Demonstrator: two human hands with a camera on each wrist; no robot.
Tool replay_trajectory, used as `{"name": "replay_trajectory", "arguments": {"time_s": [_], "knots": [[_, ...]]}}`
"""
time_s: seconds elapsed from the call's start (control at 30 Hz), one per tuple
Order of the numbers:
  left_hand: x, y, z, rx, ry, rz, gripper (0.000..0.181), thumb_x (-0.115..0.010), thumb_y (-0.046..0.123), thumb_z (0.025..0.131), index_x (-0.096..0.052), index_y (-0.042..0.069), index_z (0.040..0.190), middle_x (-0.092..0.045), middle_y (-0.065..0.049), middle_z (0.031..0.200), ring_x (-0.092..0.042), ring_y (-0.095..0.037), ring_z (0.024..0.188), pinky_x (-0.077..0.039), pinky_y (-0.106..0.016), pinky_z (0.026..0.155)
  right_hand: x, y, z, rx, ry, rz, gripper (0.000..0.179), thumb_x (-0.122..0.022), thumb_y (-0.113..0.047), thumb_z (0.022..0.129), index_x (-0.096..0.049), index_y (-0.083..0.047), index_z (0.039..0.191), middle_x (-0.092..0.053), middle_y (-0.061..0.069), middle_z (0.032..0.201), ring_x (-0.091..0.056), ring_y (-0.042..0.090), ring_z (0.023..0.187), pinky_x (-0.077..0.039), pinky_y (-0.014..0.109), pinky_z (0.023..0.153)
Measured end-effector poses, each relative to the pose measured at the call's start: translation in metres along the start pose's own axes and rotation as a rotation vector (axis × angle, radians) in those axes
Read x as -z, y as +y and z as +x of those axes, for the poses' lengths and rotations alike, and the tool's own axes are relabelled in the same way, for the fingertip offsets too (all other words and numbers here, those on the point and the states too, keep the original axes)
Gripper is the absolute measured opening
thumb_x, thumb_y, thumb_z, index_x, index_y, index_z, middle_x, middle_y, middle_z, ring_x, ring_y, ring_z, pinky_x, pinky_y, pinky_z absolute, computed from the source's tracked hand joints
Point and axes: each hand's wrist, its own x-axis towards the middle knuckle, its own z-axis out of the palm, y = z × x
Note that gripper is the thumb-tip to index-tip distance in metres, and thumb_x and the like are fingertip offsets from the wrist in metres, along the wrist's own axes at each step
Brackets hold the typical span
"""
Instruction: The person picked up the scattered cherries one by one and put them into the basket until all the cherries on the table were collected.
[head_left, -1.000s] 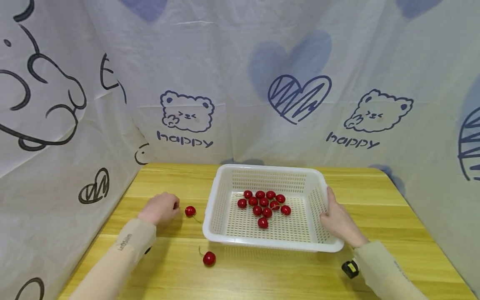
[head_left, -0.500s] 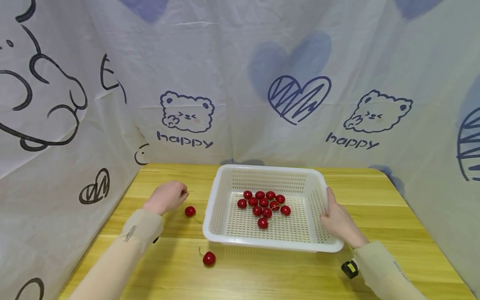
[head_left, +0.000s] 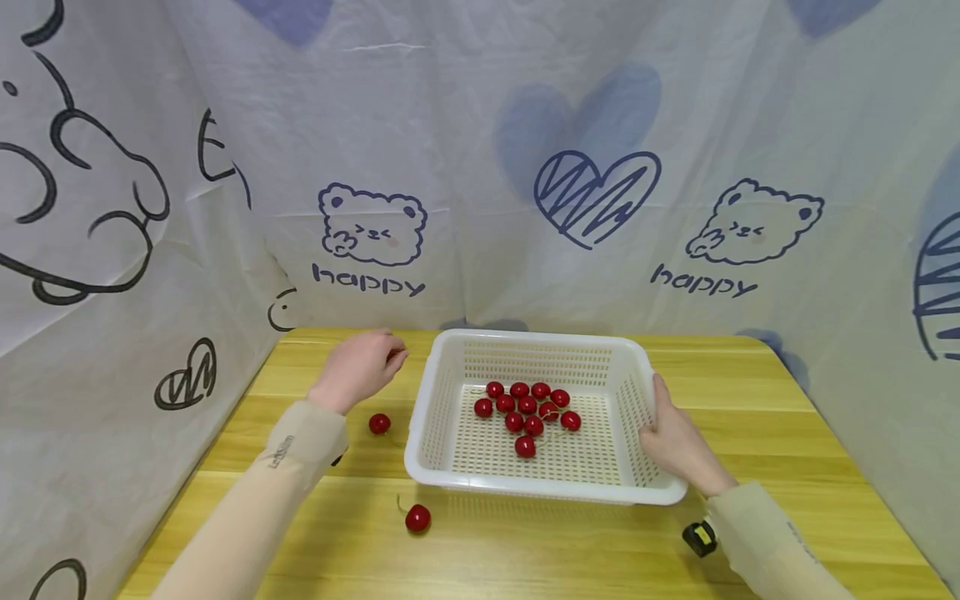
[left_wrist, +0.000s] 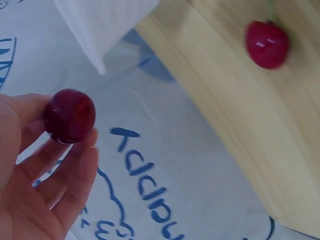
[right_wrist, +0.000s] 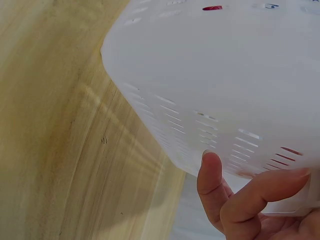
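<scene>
My left hand [head_left: 358, 371] is raised over the table just left of the white plastic basket [head_left: 540, 490]. In the left wrist view, its thumb and fingers pinch a dark red cherry [left_wrist: 70, 116]; in the head view the hand hides this fruit. My right hand [head_left: 681, 437] grips the basket's right end at the rim, and the right wrist view has its fingers [right_wrist: 212, 177] against the slotted outer wall. Several red cherries [head_left: 525, 447] lie grouped on the basket's floor. One loose cherry [head_left: 379, 423] with a stem is on the table below my left hand.
Nearer the front, another stemmed cherry [head_left: 417, 518] lies on the wooden table [head_left: 540, 558]. A printed white cloth [head_left: 480, 167] hangs along the back edge and both sides. A small black device with a yellow patch [head_left: 701, 538] is at my right wrist.
My left hand has risen from the tabletop and moved right and away from me, towards the basket's left rim. My right hand and the basket have stayed in place.
</scene>
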Motion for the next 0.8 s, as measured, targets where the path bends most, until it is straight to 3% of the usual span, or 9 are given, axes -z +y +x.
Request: {"name": "replay_trajectory", "arguments": {"time_s": [0.1,0.2,0.57,0.8], "knots": [[0.003,0.011,0.006,-0.029,0.041,-0.011,0.02,-0.063,0.023,0.099,-0.077,0.009,0.098,-0.069,-0.005,0.093,-0.063,-0.021,0.08,-0.057,-0.038,0.075,0.0,0.0,0.0,-0.001,-0.001,0.002,0.089,-0.047,-0.003,0.091,0.014,0.006,0.156,-0.035,0.049,0.144,-0.066,0.05,0.106,-0.062,0.049,0.076],[0.005,0.022,0.012,-0.052,0.061,-0.029,0.021,-0.064,0.023,0.099,-0.077,0.008,0.102,-0.07,-0.007,0.099,-0.065,-0.023,0.087,-0.058,-0.039,0.08,0.0,0.0,0.001,-0.002,-0.002,0.005,0.089,-0.047,-0.003,0.091,0.014,0.006,0.156,-0.035,0.049,0.143,-0.066,0.051,0.106,-0.062,0.05,0.076],[0.003,0.056,0.034,-0.172,0.142,-0.066,0.015,-0.068,0.02,0.096,-0.079,0.009,0.097,-0.07,-0.004,0.091,-0.064,-0.021,0.081,-0.056,-0.037,0.077,0.0,0.001,0.001,0.002,0.006,-0.003,0.09,-0.048,-0.003,0.091,0.013,0.006,0.157,-0.038,0.049,0.142,-0.067,0.05,0.105,-0.062,0.049,0.075],[-0.005,0.075,0.046,-0.218,0.126,-0.078,0.016,-0.069,0.024,0.095,-0.08,0.013,0.097,-0.071,-0.001,0.09,-0.067,-0.019,0.08,-0.057,-0.037,0.079,0.0,0.001,0.001,-0.005,0.001,-0.002,0.09,-0.048,-0.003,0.091,0.013,0.006,0.157,-0.038,0.049,0.142,-0.066,0.051,0.106,-0.062,0.05,0.076]]}}
